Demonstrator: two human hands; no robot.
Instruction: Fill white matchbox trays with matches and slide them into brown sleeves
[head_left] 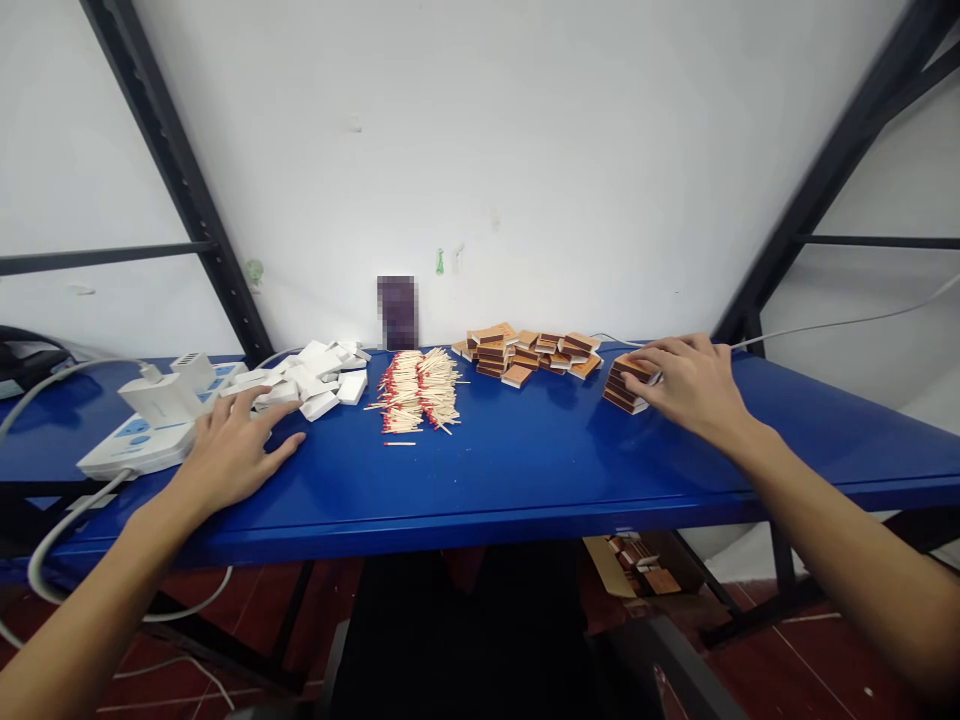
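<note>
My left hand (234, 445) lies flat on the blue table (525, 460), fingers spread, its fingertips touching the near edge of a heap of white inner matchbox trays (319, 375). My right hand (690, 385) rests on a small stack of brown matchboxes (626, 385) at the right, fingers curled over its top. A pile of red-tipped matchsticks (418, 388) lies in the middle, with one loose match just in front of it. A heap of orange-brown matchbox sleeves (529, 352) sits behind, near the wall.
A white power strip with a charger and cables (154, 420) lies at the table's left end. A blurred dark object (397, 312) stands against the wall. Black shelf struts rise on both sides. A cardboard box with matchboxes (637, 565) sits on the floor below.
</note>
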